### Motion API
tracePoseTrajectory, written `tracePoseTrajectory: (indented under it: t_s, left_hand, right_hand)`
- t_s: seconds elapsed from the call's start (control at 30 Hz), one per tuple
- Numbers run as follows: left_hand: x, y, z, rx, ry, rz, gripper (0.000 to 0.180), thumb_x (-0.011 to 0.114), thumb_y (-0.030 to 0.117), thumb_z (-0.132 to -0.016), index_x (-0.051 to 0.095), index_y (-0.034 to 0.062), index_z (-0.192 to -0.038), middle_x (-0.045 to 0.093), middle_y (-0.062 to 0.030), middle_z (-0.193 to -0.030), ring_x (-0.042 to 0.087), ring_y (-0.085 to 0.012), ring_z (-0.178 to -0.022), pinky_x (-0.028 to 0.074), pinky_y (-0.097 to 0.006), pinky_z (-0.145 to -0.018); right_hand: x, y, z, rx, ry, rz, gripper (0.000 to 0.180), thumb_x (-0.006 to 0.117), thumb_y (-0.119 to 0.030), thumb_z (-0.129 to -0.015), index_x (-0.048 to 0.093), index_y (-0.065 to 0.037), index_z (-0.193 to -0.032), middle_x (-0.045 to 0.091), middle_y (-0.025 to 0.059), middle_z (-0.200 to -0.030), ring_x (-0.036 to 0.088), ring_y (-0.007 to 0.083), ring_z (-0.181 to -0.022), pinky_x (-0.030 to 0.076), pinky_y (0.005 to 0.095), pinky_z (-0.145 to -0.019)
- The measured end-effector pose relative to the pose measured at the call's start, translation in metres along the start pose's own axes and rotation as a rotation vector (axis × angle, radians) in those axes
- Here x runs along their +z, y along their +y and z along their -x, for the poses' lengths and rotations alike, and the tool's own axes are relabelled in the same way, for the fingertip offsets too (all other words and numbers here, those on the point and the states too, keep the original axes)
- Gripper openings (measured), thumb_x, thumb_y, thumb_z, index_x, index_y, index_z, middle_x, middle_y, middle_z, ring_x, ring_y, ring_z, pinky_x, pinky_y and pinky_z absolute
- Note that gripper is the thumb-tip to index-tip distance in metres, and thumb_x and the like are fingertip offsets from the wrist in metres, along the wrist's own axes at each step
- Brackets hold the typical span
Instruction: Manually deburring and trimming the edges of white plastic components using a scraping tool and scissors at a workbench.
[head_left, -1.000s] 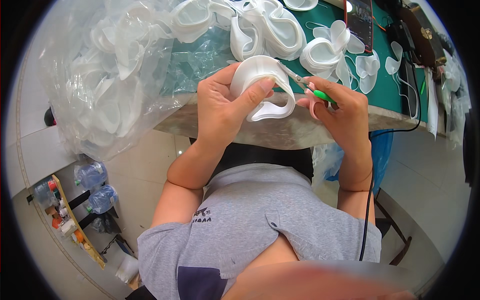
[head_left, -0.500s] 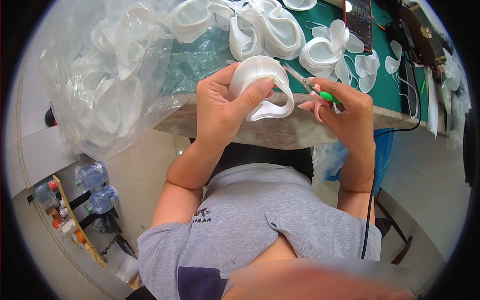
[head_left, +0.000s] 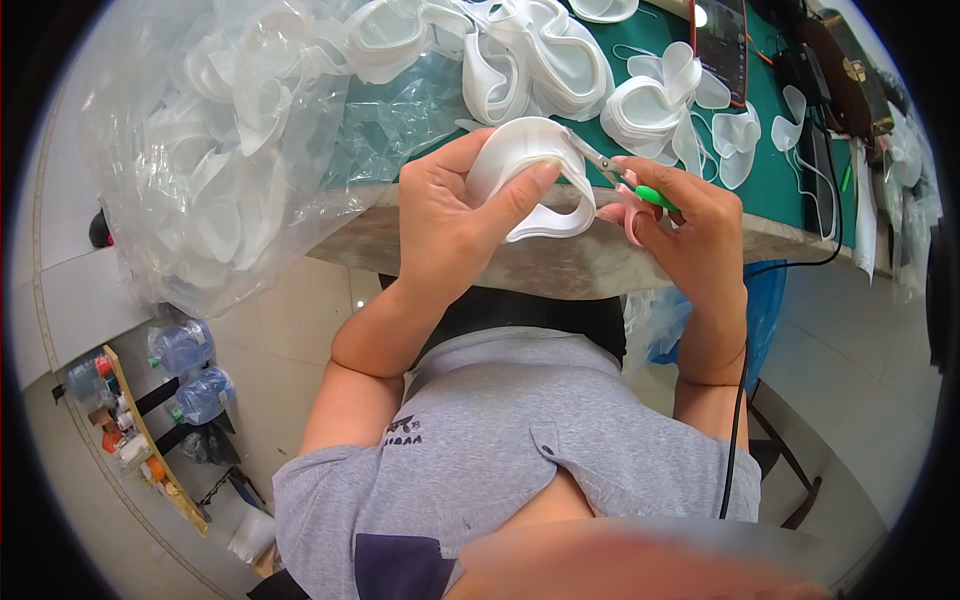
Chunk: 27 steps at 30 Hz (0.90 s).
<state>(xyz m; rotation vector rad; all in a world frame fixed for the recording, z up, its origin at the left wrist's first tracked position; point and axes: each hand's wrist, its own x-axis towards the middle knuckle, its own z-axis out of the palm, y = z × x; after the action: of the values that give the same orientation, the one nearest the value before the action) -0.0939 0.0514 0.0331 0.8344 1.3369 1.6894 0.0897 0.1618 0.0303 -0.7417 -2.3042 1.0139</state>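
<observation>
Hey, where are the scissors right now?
In the head view, the scissors are in the right hand, in the upper half right of centre, just beside the white piece held in the left hand.

A pad (head_left: 517, 148) is sitting in the left hand (head_left: 445, 215), scissors (head_left: 657, 197) in the right hand (head_left: 700, 207); beyond both, stacked pads (head_left: 632, 117) are lying on a table (head_left: 762, 210); left of both, a bag (head_left: 292, 215) is seemingly holding more.
</observation>
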Motion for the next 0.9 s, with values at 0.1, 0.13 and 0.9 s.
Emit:
tracePoseTrajectory:
  t_s: [0.1, 0.13, 0.9]
  left_hand:
    - [0.0004, 0.0005, 0.0003, 0.007, -0.009, -0.012, 0.024, 0.074, 0.009, -0.081, 0.067, -0.0038, -0.101, 0.068, -0.0057, -0.088, 0.062, -0.0079, -0.077, 0.049, -0.021, -0.067]
    - [0.0005, 0.0006, 0.0004, 0.012, -0.011, -0.017, 0.025, 0.074, 0.009, -0.081, 0.067, -0.004, -0.101, 0.068, -0.0058, -0.088, 0.062, -0.0079, -0.077, 0.05, -0.021, -0.067]
    - [-0.0041, 0.0043, 0.0022, -0.061, -0.084, -0.136, 0.027, 0.073, 0.01, -0.081, 0.067, -0.0034, -0.103, 0.068, -0.0058, -0.089, 0.063, -0.008, -0.078, 0.05, -0.022, -0.069]
  right_hand:
    - [0.0002, 0.0001, 0.0001, 0.001, 0.013, -0.007, 0.037, 0.071, 0.007, -0.071, 0.069, -0.003, -0.106, 0.071, 0.0096, -0.087, 0.064, 0.0088, -0.07, 0.052, 0.0209, -0.062]
    - [-0.0006, -0.0005, -0.0001, 0.007, 0.007, 0.0, 0.037, 0.071, 0.007, -0.071, 0.069, -0.004, -0.107, 0.071, 0.0096, -0.087, 0.064, 0.0089, -0.07, 0.052, 0.021, -0.063]
    - [-0.0074, 0.0033, 0.0022, -0.01, 0.013, -0.052, 0.032, 0.065, 0.008, -0.077, 0.068, -0.002, -0.107, 0.07, 0.011, -0.087, 0.071, 0.0171, -0.075, 0.053, 0.022, -0.062]
